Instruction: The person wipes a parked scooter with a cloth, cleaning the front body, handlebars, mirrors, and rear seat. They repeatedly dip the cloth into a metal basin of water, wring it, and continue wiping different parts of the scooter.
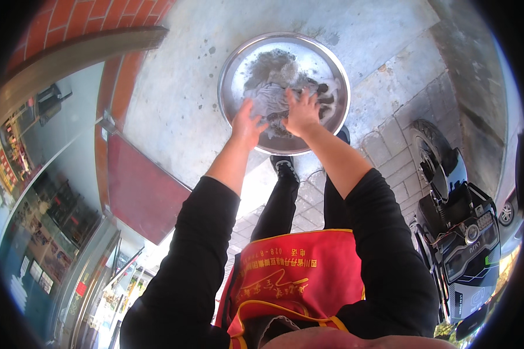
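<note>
A round metal basin (284, 39) stands on the concrete in front of my shoes. In it lies a wet, crumpled greyish-white cloth (267, 98), with murky water and suds (270, 65) around it. My left hand (247, 126) is over the basin's near left side, fingers spread, beside the cloth. At the cloth's right edge my right hand (302, 112) reaches in with its fingers apart. Neither hand visibly grips anything. Whether the right fingertips touch the cloth cannot be told.
An electric scooter (460, 227) is parked on the paving at right. Glass shopfront panels (56, 174) and a dark red board (139, 187) are at left. A brick wall (78, 19) rises at upper left. I wear a red apron (305, 270) bearing writing.
</note>
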`<state>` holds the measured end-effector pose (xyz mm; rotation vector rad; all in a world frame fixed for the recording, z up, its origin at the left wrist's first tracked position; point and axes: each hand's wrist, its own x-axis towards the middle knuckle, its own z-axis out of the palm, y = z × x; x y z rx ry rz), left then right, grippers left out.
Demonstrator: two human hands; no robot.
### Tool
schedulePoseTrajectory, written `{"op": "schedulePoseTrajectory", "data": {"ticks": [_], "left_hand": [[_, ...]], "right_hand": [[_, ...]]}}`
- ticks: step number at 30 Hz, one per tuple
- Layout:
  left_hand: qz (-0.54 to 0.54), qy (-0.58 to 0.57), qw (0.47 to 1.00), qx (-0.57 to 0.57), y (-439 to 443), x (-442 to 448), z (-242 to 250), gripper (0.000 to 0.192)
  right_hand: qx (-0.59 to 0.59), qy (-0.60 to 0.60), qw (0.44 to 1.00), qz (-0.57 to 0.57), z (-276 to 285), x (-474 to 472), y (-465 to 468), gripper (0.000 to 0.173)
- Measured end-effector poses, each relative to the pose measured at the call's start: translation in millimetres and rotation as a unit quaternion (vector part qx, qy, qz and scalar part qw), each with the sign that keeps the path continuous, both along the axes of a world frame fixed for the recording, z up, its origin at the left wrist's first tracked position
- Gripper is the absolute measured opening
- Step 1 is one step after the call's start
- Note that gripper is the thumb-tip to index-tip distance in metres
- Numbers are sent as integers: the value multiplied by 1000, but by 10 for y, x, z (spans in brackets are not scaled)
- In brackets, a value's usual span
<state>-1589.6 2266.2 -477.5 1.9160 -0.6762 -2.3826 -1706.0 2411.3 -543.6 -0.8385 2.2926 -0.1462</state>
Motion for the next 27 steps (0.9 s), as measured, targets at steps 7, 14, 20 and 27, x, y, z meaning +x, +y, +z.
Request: {"op": "schedulePoseTrajectory", "data": {"ticks": [7,14,20,27], "left_hand": [[-33,-6,998,49,142,-9,193,99],[18,183,973,137,-34,-17,447,58],[-13,120,979,163,-98,-53,658,51],[41,183,958,219,39,-259,562,42]], "right_hand": [[-172,-38,959,-220,258,190,-134,25],[-451,-128,865,-181,1638,556,-108,23],[-316,-420,790,-315,1849,415,-231,27],[-387,-302,677,-549,1525,340,-184,43]]}}
